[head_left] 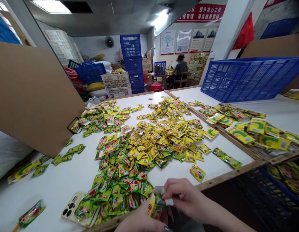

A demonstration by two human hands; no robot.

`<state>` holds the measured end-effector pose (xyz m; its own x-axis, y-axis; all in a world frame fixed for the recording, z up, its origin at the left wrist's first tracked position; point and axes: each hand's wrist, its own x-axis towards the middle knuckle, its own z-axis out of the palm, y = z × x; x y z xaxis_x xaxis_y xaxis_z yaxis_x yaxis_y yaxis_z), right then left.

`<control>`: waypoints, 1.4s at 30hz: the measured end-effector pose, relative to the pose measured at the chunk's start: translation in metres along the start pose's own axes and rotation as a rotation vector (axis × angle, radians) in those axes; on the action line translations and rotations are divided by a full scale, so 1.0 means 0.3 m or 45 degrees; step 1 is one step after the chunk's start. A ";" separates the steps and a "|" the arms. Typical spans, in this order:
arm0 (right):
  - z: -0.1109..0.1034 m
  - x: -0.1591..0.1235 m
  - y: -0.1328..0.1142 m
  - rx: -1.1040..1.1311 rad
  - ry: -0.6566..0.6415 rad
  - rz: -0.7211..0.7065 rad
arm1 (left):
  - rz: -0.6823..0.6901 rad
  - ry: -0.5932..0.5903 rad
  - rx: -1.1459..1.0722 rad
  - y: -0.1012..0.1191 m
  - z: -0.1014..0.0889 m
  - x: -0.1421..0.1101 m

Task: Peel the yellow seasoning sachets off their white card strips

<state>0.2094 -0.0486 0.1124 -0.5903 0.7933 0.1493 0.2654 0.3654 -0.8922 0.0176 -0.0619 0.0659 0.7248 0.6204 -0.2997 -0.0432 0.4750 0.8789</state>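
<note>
Near the table's front edge, my left hand (142,222) is wrapped around a small printed box (151,205), its top open with the pale flaps up. Colourful sachets show inside its opening. My right hand (184,196) is at the top of the box, fingers curled and closed against a white flap; whether a sachet is also between the fingertips is hidden. Just left of the box lies a heap of green sachets (117,201), which runs into a heap of yellow sachets (161,132) farther back. A single yellow sachet (197,173) lies beyond my right hand.
A phone (70,209) with a green sachet on it lies at front left. Flat yellow boxes (256,125) lie beyond a wooden strip (224,132), below a blue crate (248,79). A cardboard sheet (35,96) stands left. Farther back, a person (182,69) sits at another table.
</note>
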 end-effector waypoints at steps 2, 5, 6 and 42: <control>0.027 -0.031 0.002 -0.042 -0.105 0.031 | 0.021 -0.049 -0.047 -0.033 0.013 0.023; 0.036 -0.062 0.011 -0.107 -0.092 0.136 | 0.044 -0.127 -0.085 -0.052 0.038 0.057; 0.015 -0.070 0.025 -0.136 -0.049 0.142 | 0.089 -0.114 -0.050 -0.047 0.039 0.065; 0.104 0.364 0.378 -0.605 0.246 -0.081 | 0.423 1.221 -0.430 0.015 -0.242 0.021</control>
<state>0.1513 0.0642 0.0143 -0.4771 0.8212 0.3129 0.5768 0.5612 -0.5936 -0.0279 -0.0106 0.0412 -0.1950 0.9123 -0.3600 -0.4340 0.2489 0.8658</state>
